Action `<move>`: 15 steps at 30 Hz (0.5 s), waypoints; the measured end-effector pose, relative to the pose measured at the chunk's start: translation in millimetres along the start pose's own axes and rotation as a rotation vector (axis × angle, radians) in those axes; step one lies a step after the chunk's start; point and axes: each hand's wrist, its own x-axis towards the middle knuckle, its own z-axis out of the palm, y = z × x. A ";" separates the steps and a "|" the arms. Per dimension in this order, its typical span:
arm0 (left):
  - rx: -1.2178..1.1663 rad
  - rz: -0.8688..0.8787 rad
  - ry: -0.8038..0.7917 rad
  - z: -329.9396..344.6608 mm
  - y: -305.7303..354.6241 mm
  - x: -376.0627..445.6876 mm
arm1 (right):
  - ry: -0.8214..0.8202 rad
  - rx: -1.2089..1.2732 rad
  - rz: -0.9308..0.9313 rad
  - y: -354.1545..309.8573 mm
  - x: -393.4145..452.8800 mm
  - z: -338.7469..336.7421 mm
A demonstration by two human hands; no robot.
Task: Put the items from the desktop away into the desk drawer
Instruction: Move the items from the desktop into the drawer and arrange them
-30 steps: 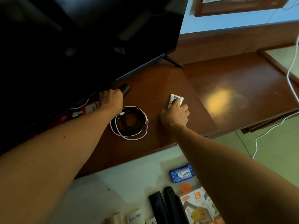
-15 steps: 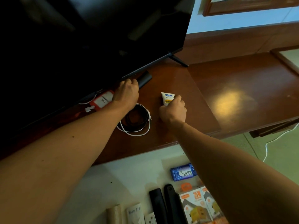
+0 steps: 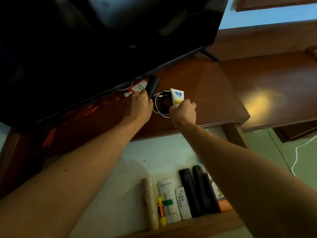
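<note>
Left hand (image 3: 139,104) grips black remote (image 3: 153,85); right hand (image 3: 183,112) grips white tube (image 3: 177,97).

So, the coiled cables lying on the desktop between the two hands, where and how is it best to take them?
Probably from above: the coiled cables lie flat on the desktop. Pinch across the bundled loops on the near side, so the coil stays together.

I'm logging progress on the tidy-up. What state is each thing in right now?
Left hand: grips the black remote.
Right hand: grips the white tube, lifted upright.
Coiled cables: lying on the desktop.
Drawer: open, partly filled.
TV: off.
</note>
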 end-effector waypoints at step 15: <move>-0.158 -0.214 -0.164 -8.8 -129.4 -224.6 | -0.269 -0.165 -0.081 38.7 -200.9 97.6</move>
